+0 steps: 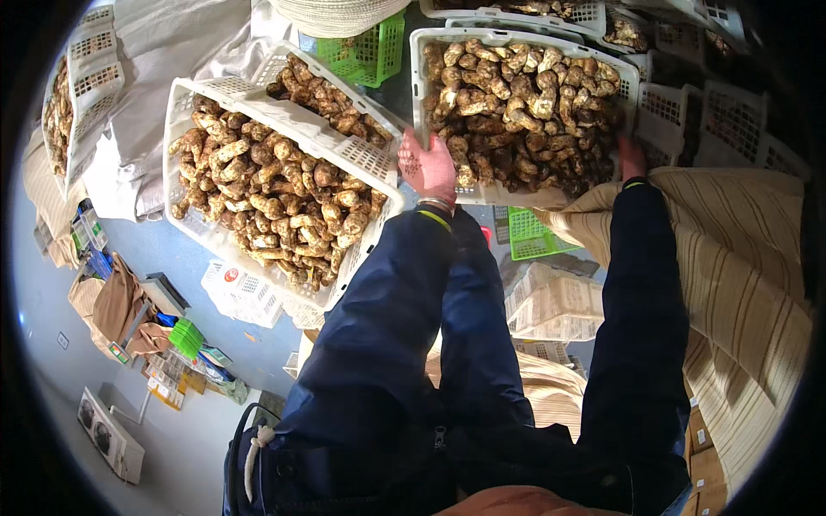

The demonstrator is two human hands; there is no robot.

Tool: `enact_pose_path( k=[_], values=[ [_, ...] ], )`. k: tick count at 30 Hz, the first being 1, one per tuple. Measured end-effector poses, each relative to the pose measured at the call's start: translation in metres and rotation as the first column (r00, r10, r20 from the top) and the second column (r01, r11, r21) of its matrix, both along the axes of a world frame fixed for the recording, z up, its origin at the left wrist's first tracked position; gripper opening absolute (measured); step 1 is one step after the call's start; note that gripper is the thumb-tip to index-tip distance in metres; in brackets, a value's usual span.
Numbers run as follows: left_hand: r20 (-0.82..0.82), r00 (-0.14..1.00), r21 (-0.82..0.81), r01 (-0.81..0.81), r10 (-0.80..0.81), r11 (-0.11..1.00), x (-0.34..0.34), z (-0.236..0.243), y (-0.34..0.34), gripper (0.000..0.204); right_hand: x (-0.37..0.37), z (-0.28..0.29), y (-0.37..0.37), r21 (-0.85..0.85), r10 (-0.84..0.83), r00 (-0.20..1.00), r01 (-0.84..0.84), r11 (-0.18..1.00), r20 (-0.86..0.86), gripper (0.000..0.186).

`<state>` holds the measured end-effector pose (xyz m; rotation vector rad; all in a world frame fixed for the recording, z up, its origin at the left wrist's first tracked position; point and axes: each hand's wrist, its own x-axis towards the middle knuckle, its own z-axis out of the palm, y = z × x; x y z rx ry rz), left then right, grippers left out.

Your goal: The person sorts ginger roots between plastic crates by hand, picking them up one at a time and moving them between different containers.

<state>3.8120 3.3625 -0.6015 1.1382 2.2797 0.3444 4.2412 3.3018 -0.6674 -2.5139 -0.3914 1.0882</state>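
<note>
Single view, head-mounted, looking steeply down over the wearer's own forearms, which enter from the lower edge. Fisheye lens: straight edges bend toward the dark circular rim. White crates (284, 129) fill the upper frame at arm's reach; the floor (172, 258) lies far below at lower left.

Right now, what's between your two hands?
In the head view, the white crate piled with brown mushrooms fills the stretch. The left hand grips its near-left corner and the right hand holds its right side.

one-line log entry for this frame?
left hand: grips near-left corner of white mushroom crate | right hand: on its right side | second full crate at left
</note>
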Motion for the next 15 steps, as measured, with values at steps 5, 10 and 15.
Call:
enact_pose_path(
  k=[5,10,15],
  values=[
    [0.169,0.986,0.150,-0.024,-0.002,0.988,0.013,-0.004,0.056,0.049,0.009,0.000,-0.007,-0.136,-0.035,0.990,0.016,0.991,-0.139,0.067],
    [0.550,0.764,-0.155,-0.303,0.337,0.940,-0.010,-0.079,0.029,0.036,0.028,-0.014,0.008,-0.166,0.161,0.986,-0.167,0.972,-0.046,0.067],
    [0.480,0.818,-0.151,-0.279,0.317,0.948,-0.017,-0.023,-0.005,0.043,-0.016,0.021,0.025,-0.154,0.009,0.998,-0.019,0.988,-0.066,0.062]
  ],
)
